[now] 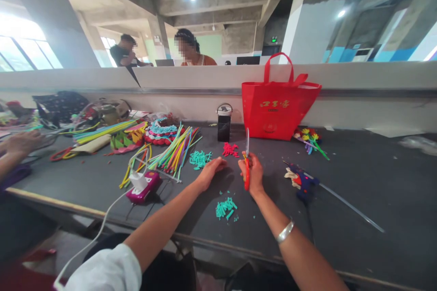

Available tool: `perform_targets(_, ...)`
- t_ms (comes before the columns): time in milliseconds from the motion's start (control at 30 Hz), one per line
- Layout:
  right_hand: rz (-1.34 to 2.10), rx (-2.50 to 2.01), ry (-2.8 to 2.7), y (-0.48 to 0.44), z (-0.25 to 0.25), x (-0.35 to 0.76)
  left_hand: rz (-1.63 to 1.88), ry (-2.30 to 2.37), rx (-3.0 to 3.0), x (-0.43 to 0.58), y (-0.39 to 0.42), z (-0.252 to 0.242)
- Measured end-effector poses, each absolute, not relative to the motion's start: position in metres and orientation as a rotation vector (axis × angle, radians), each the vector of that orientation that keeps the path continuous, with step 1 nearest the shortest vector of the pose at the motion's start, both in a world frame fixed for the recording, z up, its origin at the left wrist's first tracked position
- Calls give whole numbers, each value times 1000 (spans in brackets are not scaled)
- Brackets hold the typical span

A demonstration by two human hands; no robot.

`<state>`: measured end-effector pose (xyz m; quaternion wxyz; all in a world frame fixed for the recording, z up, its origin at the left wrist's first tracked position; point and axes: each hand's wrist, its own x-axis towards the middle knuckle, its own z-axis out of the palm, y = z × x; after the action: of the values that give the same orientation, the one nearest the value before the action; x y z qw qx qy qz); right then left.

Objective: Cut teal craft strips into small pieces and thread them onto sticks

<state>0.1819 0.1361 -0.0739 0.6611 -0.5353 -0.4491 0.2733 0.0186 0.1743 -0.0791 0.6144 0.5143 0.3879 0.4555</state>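
Observation:
In my right hand is a pair of scissors with red-orange handles, held upright, blades pointing away from me. My left hand is low over the table, its fingers stretched forward and nothing visible in them. Just beyond it lies a small pile of red cut pieces. To its left is a pile of teal cut pieces. Closer to me, between my forearms, sits another teal pile with a few scattered bits.
A red bag and a dark bottle stand at the back. Coloured pipe cleaners and a purple power strip lie left. A blue glue gun with a long clear stick lies right. Another person's hand is far left.

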Motion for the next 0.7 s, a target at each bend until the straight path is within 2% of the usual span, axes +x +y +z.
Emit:
perform_targets(367, 680, -1215, -987, 132, -69, 181, 743, 694, 1154, 15, 99, -58)
perform_targets(567, 721, -1216, -951, 128, -63, 180, 1013, 945, 1270, -19, 104, -41)
perform_targets(700, 724, -1225, -944, 128, -62, 180, 885, 1134, 1605, -28, 93, -44)
